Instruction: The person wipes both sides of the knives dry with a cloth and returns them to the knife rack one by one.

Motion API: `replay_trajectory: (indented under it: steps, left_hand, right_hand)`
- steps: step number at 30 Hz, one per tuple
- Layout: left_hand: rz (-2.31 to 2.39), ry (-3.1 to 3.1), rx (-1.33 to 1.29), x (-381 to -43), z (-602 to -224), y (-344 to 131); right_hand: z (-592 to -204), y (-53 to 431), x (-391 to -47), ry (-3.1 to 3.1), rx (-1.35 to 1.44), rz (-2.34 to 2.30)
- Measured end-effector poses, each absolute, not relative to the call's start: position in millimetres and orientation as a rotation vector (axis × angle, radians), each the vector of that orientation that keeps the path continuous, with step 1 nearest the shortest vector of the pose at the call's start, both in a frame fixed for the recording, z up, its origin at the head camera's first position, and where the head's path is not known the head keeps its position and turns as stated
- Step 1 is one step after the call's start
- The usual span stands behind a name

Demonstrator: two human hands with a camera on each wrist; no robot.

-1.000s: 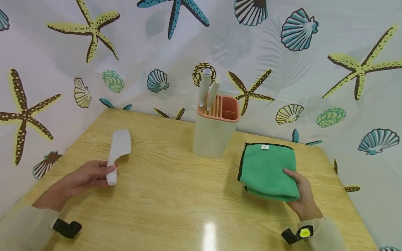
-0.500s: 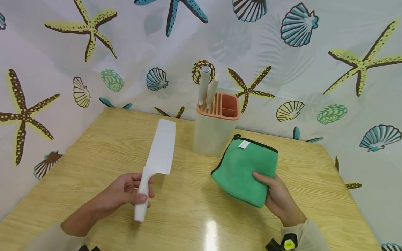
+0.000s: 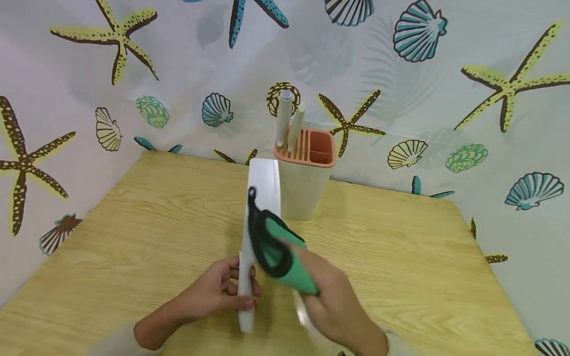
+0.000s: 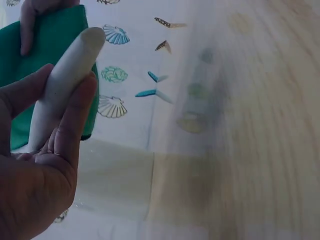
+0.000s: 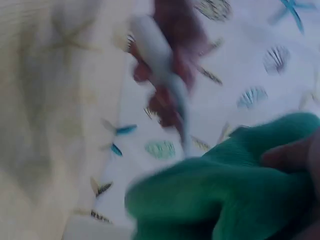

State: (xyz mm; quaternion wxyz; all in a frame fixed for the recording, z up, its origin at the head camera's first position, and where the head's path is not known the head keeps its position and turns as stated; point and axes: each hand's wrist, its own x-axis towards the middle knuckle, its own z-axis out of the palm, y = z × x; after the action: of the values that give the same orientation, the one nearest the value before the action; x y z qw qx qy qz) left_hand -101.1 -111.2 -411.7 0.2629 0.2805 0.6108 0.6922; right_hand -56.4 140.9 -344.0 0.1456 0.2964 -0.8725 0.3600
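Observation:
In the head view my left hand (image 3: 220, 291) grips the white handle of a broad-bladed kitchen knife (image 3: 262, 185), its blade pointing up and away from me. The handle's butt shows close up in the left wrist view, between thumb and fingers. My right hand (image 3: 329, 291) holds a folded green cloth (image 3: 289, 269) with black edging and a small black loop. The cloth is in front of the lower blade and hides part of it; whether they touch I cannot tell. In the right wrist view the cloth (image 5: 225, 185) is blurred, with the knife handle (image 5: 155, 50) beyond it.
Behind the knife stands a pale knife block (image 3: 303, 193) with an orange slotted top. Two light-handled utensils (image 3: 285, 118) stick up from its slots. The wooden table (image 3: 401, 257) ends against a hanging sheet (image 3: 356, 59) printed with starfish and shells.
My left hand has brought the knife rightward to the middle and turned its blade more upright. The right hand has carried the cloth leftward to the knife, and the cloth is now folded over.

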Motion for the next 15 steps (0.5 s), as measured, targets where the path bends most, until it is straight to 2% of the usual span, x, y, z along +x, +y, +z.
replay_trajectory:
  steps: [5, 15]
  left_hand:
    - [1.818, 1.877, 0.885, -99.5, -414.9, -99.2]
    - [1.633, 1.765, 0.911, -89.3, -411.5, -95.1]
  right_hand:
    - [-364.4, 109.9, -49.6, -2.596, 0.888, 0.483]
    - [-362.5, 107.2, -53.9, -2.587, 0.618, 0.393]
